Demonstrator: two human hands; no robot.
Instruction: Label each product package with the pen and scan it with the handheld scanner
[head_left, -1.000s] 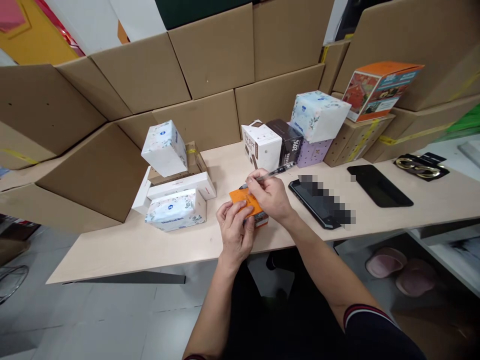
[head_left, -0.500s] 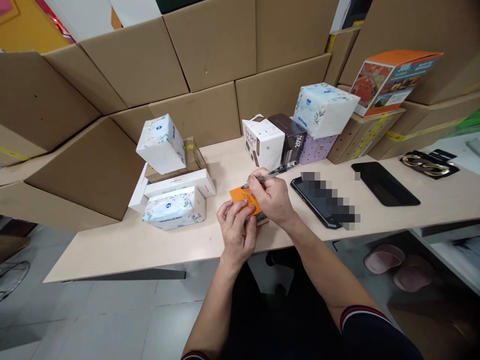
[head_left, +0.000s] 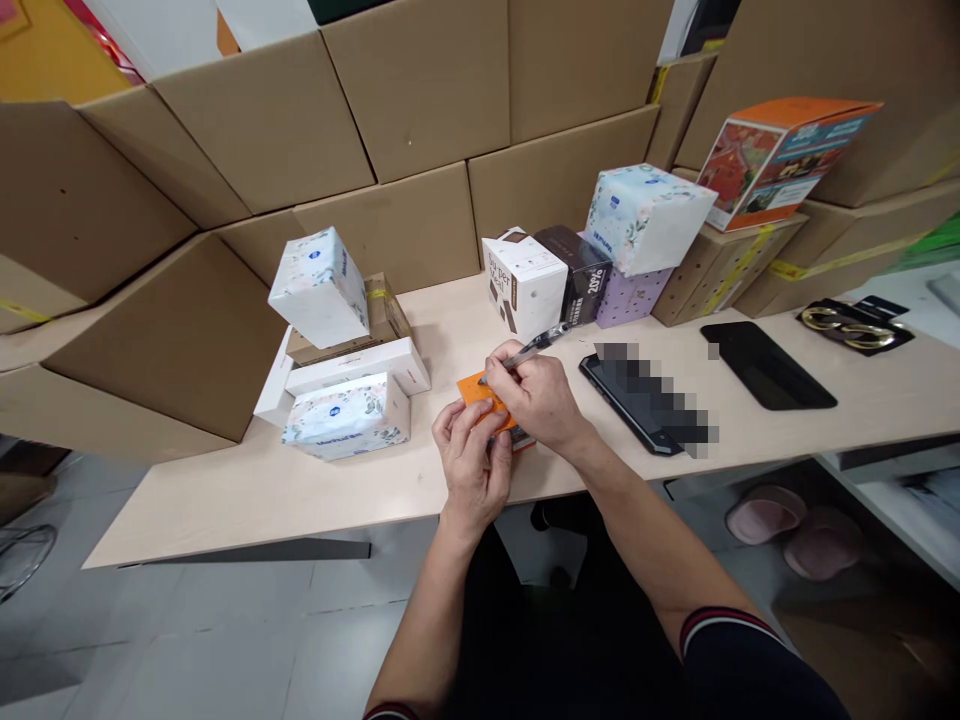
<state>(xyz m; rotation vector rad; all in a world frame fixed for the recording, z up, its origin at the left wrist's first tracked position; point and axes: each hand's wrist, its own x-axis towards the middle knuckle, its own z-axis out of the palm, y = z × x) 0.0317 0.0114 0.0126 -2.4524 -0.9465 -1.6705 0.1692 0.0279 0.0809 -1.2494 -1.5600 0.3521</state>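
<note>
My right hand point(head_left: 546, 405) is closed round a clear-barrelled pen point(head_left: 541, 343), whose tip meets the top face of a small orange-topped box point(head_left: 472, 387). Some dark marks show on that orange face, too small to read. From the near left, my left hand point(head_left: 472, 465) grips the box, its bent fingers lying over the top and covering much of it. A strip of printed side peeks out below my right hand. To the right of my right hand lies a black phone point(head_left: 619, 400), partly blurred out by blocks.
Tissue packs point(head_left: 349, 415) and boxes stand stacked at left on the wooden table point(head_left: 225, 510). Behind are a white box point(head_left: 525, 285), a dark box point(head_left: 574, 270) and a wall of cartons point(head_left: 390, 230). A flat black slab point(head_left: 769, 365) and gold-coloured scissors point(head_left: 847, 325) lie at right.
The pen tip has shifted slightly left and down on the orange face, and the pen's rear end has swung left. My left hand keeps its hold on the box.
</note>
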